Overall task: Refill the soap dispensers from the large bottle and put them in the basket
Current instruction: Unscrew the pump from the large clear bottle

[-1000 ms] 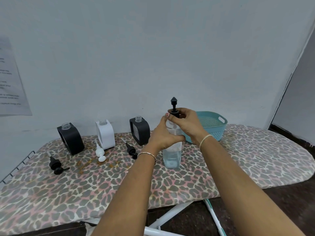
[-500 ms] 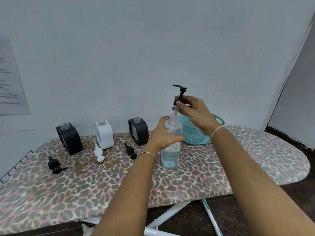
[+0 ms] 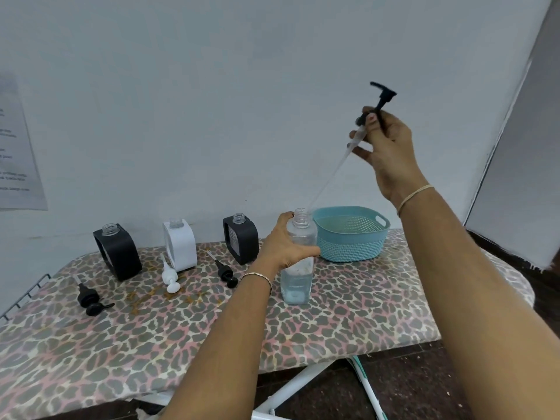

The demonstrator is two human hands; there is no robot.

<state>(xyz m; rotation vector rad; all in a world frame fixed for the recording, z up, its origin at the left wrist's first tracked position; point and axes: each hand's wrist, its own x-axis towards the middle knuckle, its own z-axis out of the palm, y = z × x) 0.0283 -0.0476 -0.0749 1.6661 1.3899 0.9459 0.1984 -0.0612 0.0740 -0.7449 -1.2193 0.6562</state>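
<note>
The large clear bottle (image 3: 298, 268) stands upright on the ironing board, liquid low in it, its neck uncapped. My left hand (image 3: 286, 245) grips its upper part. My right hand (image 3: 386, 144) holds the bottle's black pump (image 3: 382, 95) high up and to the right; its clear dip tube (image 3: 328, 177) slants down, the tip at the bottle's mouth. Three uncapped dispensers stand by the wall: a black one (image 3: 118, 253) at left, a white one (image 3: 180, 245), another black one (image 3: 241, 239). The teal basket (image 3: 351, 248) sits just right of the bottle.
Three loose pumps lie on the leopard-print board (image 3: 151, 344): a black pump (image 3: 89, 300) at left, a white pump (image 3: 169, 277), a black pump (image 3: 225, 271) near my left wrist. A paper sheet (image 3: 18, 159) hangs on the wall. A wire rack (image 3: 21, 294) ends the board at left.
My right hand unscrewed the pump and lifted it up and to the right, drawing the dip tube almost out of the bottle. My left hand kept its grip on the bottle.
</note>
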